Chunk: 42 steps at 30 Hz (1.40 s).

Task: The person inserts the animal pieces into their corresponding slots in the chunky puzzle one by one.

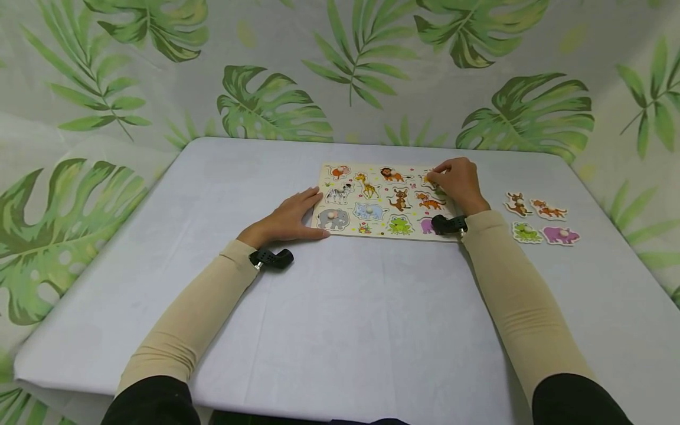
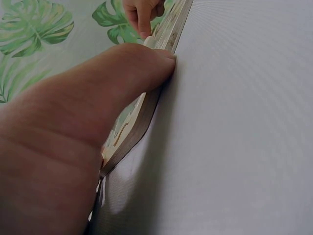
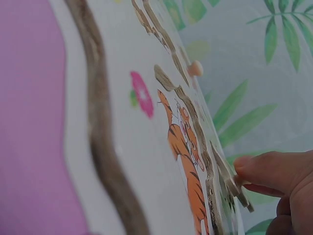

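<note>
A wooden animal puzzle board (image 1: 379,229) lies flat on the table. At its left edge my left hand (image 1: 284,218) rests with fingers extended, the thumb (image 2: 146,63) along the front edge. Over the upper right of the board, my right hand (image 1: 459,183) pinches a thin puzzle piece (image 3: 226,174), which sits tilted at its recess; the fingers mostly hide its picture. On the board, an elephant piece (image 1: 333,219), a blue rhino-like piece (image 1: 370,211) and a lion piece (image 1: 392,174) are in place. The printed tiger (image 3: 188,171) shows close by the right fingers.
Right of the board lie several loose pieces: a kangaroo (image 1: 517,204), a tiger (image 1: 549,209), a green frog (image 1: 527,232) and a purple hippo (image 1: 561,235). White cloth covers the table (image 1: 319,319). A leaf-patterned backdrop (image 1: 361,71) rises behind it.
</note>
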Motion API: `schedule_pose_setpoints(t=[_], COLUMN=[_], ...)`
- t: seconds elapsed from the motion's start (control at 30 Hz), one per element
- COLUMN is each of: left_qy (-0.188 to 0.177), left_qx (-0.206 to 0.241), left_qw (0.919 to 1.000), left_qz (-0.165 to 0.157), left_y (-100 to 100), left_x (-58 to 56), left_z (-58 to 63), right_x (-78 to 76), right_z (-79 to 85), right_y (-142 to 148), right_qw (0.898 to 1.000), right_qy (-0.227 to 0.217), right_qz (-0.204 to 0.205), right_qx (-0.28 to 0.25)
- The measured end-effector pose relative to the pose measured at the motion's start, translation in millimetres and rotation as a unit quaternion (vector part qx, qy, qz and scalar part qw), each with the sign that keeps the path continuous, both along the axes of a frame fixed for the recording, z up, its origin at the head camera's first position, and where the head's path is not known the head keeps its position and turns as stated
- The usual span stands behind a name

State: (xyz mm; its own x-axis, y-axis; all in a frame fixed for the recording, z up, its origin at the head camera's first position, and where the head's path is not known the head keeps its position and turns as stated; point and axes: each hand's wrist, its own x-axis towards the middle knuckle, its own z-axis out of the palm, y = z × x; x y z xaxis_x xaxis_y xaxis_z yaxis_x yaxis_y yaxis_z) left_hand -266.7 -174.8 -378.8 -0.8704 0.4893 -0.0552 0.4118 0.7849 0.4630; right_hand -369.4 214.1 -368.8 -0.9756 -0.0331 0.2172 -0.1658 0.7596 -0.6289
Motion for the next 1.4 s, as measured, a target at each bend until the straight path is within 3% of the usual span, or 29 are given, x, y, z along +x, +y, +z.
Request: schedule_pose_setpoints(t=[0.23, 1.4], left_qy=[-0.001, 0.0], left_qx=[0.001, 0.003], left_qw=[1.0, 1.0], left_qz=[0.001, 0.002], left_y=[0.0, 0.5], left_x=[-1.2, -0.2], left_z=[-1.6, 0.5], right_x=[-1.5, -1.2], right_z=[-1.6, -0.8], right_y=[0.5, 0.4], right_qw=[1.0, 1.0], right_qy=[0.013, -0.014], right_qz=[0.003, -0.001], right_qx=[0.006, 0.0])
